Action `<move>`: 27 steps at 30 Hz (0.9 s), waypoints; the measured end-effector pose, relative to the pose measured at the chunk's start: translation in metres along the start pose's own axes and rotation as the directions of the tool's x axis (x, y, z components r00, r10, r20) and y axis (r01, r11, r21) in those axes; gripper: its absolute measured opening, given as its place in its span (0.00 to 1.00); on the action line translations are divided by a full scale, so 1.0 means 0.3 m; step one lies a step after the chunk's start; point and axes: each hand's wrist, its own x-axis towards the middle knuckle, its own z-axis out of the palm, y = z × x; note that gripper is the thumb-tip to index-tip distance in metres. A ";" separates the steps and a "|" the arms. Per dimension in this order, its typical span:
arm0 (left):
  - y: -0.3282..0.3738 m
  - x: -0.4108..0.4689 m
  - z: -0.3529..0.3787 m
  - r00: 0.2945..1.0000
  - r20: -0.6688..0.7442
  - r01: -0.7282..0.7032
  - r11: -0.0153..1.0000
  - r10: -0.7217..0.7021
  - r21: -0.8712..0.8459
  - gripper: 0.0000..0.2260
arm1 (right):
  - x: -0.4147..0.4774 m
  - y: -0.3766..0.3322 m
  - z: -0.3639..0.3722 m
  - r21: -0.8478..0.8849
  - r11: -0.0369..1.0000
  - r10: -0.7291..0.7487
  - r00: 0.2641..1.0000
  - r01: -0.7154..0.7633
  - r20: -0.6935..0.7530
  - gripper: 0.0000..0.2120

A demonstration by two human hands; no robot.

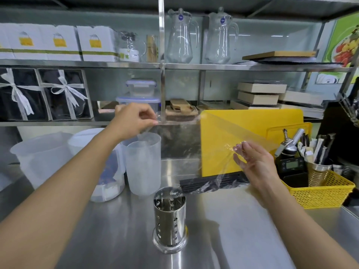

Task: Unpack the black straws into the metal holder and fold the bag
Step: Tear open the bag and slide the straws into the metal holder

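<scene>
Both forearms reach out over the desk (pixel 242 230). Left hand (pixel 132 121) is raised, fingers pinched on one end of the clear bag (pixel 194 133); right hand (pixel 256 166) pinches the other end, remaining fingers spread. Below the right fingers lie the black straws (pixel 204 183); the metal holder (pixel 169 218) stands upright below and between both hands.

Head cam, fwd-down (close) over counter (pixel 223 230).
</scene>
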 end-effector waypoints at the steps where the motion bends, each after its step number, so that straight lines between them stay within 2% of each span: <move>1: -0.001 -0.002 -0.003 1.000 0.009 0.000 0.999 0.001 -0.048 0.04 | 0.002 -0.007 -0.007 -0.015 1.000 -0.003 1.000 0.003 -0.003 0.04; 6: -0.007 -0.018 0.024 0.995 0.100 0.009 0.990 0.005 -0.140 0.04 | 0.007 -0.046 -0.041 -0.092 0.995 -0.033 0.999 0.030 -0.031 0.04; 11: -0.019 -0.015 0.068 0.994 0.105 -0.002 0.984 0.021 -0.176 0.08 | 0.005 -0.074 -0.059 -0.159 0.987 -0.038 0.998 0.031 -0.040 0.03; 17: -0.022 -0.007 0.087 0.986 0.160 -0.024 0.996 0.037 -0.085 0.07 | 0.015 -0.095 -0.080 -0.252 0.968 -0.004 0.999 -0.008 -0.045 0.03; 22: 0.048 0.000 0.104 0.986 0.144 -0.076 0.995 0.086 -0.072 0.13 | 0.027 -0.129 -0.070 -0.366 0.931 -0.009 1.000 0.013 0.013 0.02; 27: 0.134 0.013 0.138 0.980 0.143 -0.126 0.986 0.141 -0.108 0.06 | 0.026 -0.144 -0.071 -0.434 0.900 -0.019 0.998 0.043 0.059 0.07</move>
